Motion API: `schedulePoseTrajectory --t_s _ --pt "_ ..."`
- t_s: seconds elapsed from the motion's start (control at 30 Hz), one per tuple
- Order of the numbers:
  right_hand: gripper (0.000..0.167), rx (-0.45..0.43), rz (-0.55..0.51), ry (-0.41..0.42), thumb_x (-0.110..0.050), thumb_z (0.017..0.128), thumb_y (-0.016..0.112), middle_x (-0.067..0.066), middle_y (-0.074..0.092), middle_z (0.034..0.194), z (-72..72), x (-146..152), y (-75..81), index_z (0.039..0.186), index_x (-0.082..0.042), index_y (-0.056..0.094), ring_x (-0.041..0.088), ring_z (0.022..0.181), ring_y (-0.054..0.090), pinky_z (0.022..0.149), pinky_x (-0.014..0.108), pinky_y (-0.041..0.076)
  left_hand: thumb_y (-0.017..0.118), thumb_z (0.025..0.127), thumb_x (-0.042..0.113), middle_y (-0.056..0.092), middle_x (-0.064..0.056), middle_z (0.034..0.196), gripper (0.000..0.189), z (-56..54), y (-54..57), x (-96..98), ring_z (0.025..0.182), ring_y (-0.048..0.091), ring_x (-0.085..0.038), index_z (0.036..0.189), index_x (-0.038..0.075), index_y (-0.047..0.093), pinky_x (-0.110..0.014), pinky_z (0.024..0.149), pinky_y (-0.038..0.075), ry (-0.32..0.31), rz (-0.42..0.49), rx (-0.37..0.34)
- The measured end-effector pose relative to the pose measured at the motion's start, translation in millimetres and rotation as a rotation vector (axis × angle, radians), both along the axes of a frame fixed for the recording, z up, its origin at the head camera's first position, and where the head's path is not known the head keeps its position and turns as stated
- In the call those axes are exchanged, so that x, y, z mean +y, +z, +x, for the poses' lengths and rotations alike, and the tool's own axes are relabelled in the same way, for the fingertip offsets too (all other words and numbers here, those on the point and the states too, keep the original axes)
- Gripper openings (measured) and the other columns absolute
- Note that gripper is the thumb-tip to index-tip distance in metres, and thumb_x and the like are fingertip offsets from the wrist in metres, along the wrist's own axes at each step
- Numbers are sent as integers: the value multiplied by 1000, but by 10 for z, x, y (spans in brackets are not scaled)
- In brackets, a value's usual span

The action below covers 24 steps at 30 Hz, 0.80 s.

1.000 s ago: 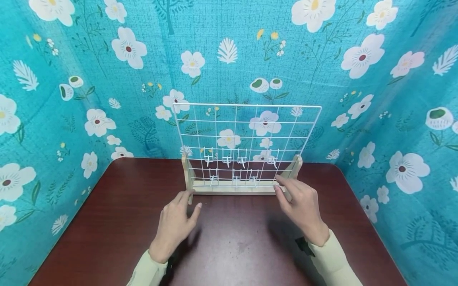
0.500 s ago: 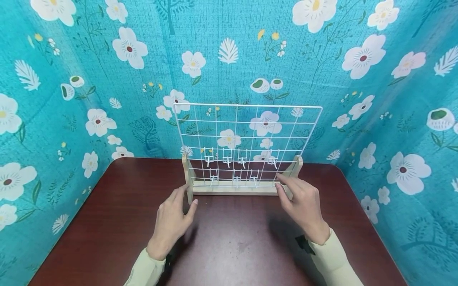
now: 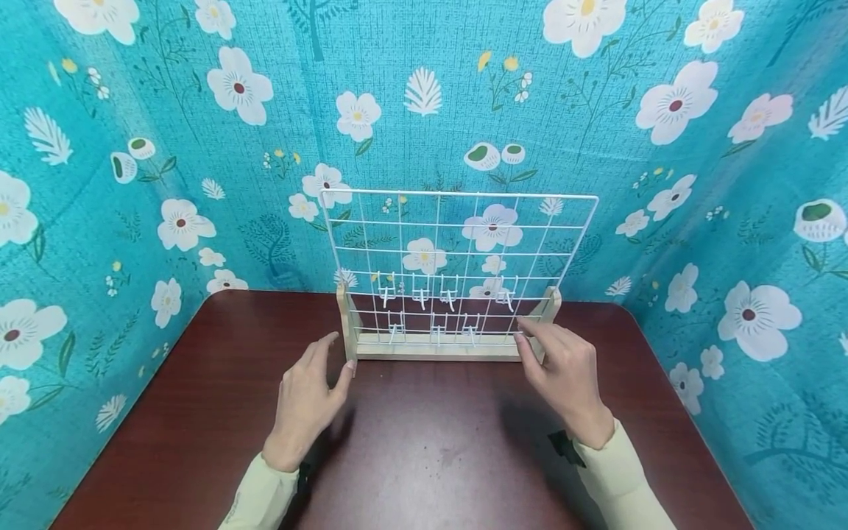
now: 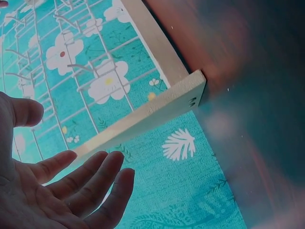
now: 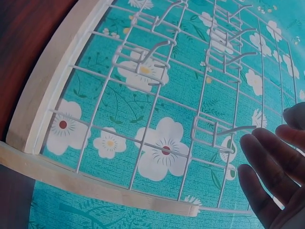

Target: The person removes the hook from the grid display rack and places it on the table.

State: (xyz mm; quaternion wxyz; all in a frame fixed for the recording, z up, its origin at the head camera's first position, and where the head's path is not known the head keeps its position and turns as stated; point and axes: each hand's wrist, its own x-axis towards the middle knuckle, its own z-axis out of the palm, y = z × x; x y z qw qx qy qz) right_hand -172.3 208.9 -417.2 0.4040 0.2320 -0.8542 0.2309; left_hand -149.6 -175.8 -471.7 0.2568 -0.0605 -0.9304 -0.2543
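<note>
A white wire grid rack (image 3: 437, 253) stands upright in a pale wooden base (image 3: 437, 353) near the back of the table. Several white wire hooks (image 3: 448, 296) hang on its lower part in two rows, prongs pointing outward. My left hand (image 3: 306, 405) is beside the base's left upright (image 3: 347, 324), fingers spread and slightly bent, holding nothing. In the left wrist view, the fingers (image 4: 97, 179) appear close to that upright. My right hand (image 3: 566, 379) hovers in front of the right upright (image 3: 547, 313), fingers loosely bent. Nothing shows between its fingers (image 5: 271, 164) in the right wrist view.
The dark red-brown table (image 3: 424, 456) has rounded back corners. A teal curtain (image 3: 424, 140) with white flowers surrounds it at the back and on both sides, close behind the rack.
My left hand has moved left, from the front of the left upright to beside it. My right hand has shifted slightly to the right. The rack and hooks stay in place.
</note>
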Motion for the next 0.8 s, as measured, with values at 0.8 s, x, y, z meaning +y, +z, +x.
schedulePoseTrajectory --t_s 0.8 --pt "23 4 -4 -11 -15 93 73 11 81 90 -40 53 46 113 -4 79 12 52 52 54 29 45 70 96 29 72 -21 124 52 -232 92 -70 98 75 -41 141 5 59 -58 77 60 31 46 49"
